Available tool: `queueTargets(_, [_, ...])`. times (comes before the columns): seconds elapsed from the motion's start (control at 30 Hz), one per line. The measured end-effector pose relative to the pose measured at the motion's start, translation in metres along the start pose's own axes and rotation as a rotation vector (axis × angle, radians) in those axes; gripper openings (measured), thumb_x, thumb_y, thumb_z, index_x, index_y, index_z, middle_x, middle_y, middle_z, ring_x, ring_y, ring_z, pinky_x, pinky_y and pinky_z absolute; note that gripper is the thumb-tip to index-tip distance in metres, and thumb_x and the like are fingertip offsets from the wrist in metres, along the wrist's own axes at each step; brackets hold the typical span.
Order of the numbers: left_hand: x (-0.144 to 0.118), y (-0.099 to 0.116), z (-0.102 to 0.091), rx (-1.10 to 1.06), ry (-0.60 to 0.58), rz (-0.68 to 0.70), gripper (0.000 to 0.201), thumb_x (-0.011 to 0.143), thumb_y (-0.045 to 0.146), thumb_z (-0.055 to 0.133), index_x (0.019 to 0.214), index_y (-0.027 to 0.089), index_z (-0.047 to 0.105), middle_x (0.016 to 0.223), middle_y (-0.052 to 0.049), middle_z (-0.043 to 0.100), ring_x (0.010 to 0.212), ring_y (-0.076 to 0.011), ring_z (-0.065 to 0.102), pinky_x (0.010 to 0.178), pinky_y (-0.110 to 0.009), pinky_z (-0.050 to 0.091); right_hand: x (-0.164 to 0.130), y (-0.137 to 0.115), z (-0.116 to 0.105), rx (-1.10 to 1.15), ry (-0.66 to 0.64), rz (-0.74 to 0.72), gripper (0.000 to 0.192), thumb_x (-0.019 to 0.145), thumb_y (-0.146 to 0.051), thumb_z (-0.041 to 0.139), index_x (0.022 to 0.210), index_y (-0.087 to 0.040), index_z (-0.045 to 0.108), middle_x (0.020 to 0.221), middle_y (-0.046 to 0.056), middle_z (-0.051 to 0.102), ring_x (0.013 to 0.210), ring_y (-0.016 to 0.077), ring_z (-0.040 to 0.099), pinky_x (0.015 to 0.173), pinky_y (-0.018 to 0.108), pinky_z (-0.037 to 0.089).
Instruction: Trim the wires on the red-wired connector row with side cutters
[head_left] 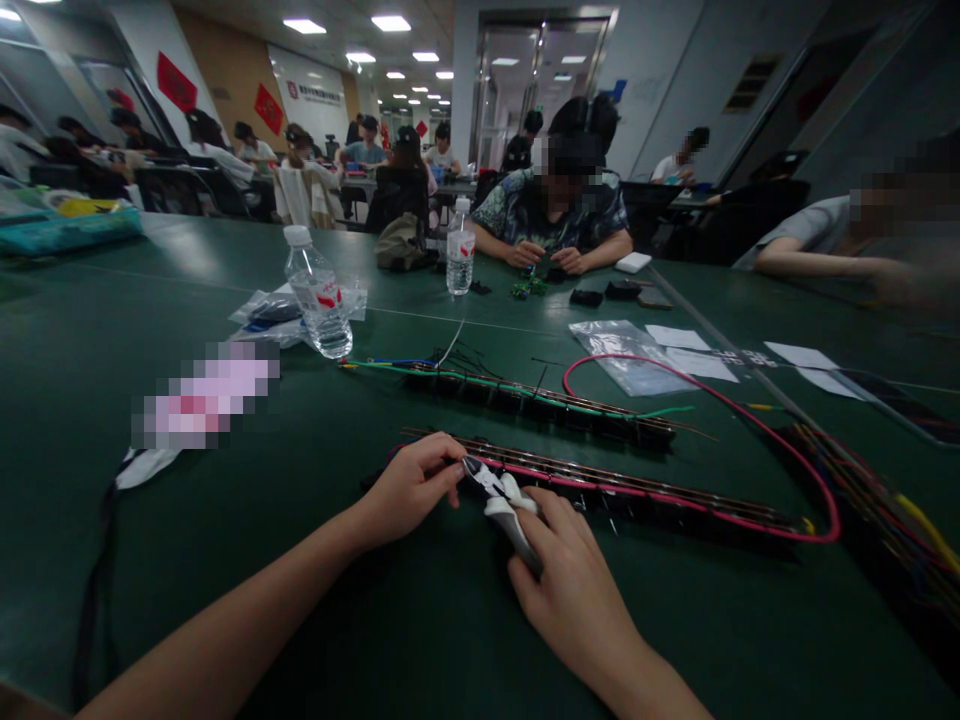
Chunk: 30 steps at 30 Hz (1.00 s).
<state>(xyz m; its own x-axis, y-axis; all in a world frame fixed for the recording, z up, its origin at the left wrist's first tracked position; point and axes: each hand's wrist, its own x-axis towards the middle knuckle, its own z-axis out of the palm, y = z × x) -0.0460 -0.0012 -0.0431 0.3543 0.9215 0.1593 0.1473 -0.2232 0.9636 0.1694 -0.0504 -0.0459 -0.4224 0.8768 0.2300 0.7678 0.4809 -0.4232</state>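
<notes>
My right hand (564, 570) grips a pair of white-handled cutters (501, 495), its tip pointing at the left end of a long black strip (637, 492) with a red wire (757, 420) running along it. My left hand (411, 487) pinches that left end of the strip right at the cutter's tip. A second similar strip (540, 397) with a green wire lies a little farther away on the dark green table (420, 620).
A water bottle (319, 292) stands on plastic bags at left, another bottle (460, 248) farther back. Clear bags and papers (679, 350) lie at right, a bundle of coloured wires (885, 500) at far right. A person sits opposite working with small parts; others sit around.
</notes>
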Motion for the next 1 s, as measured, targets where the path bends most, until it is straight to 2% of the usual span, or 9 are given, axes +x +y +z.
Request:
queueTargets(0.27, [-0.0005, 0.0012, 0.0004, 0.011, 0.002, 0.007, 0.011, 0.09, 0.017, 0.05, 0.089, 0.014, 0.061, 0.091, -0.002, 0.053, 0.064, -0.0094, 0.058, 0.061, -0.025, 0.05, 0.0019, 0.0004, 0.0006, -0.028, 0.017, -0.006, 0.04, 0.071, -0.004, 0.053, 0.108, -0.018, 0.061, 0.121, 0.014, 0.056, 0.105, 0.0296, 0.054, 0.087, 0.049, 0.048])
queueTargets(0.6, [-0.0003, 0.001, 0.0013, -0.009, 0.01, -0.004, 0.009, 0.09, 0.017, 0.051, 0.088, 0.014, 0.059, 0.09, -0.002, 0.052, 0.063, -0.009, 0.057, 0.061, -0.025, 0.049, 0.0032, 0.0035, 0.0085, -0.052, 0.12, -0.021, 0.014, 0.085, -0.014, 0.055, 0.094, -0.02, 0.064, 0.112, 0.011, 0.061, 0.098, 0.0257, 0.06, 0.085, 0.044, 0.051])
queueTargets(1.0, [-0.0001, 0.0006, 0.001, 0.007, -0.001, 0.011, 0.009, 0.089, 0.018, 0.051, 0.087, 0.014, 0.059, 0.091, -0.002, 0.052, 0.062, -0.0086, 0.058, 0.06, -0.025, 0.049, 0.0049, 0.0031, 0.0072, -0.12, 0.116, -0.016, 0.011, 0.081, -0.012, 0.057, 0.085, -0.019, 0.064, 0.103, 0.009, 0.063, 0.089, 0.0222, 0.062, 0.075, 0.035, 0.053])
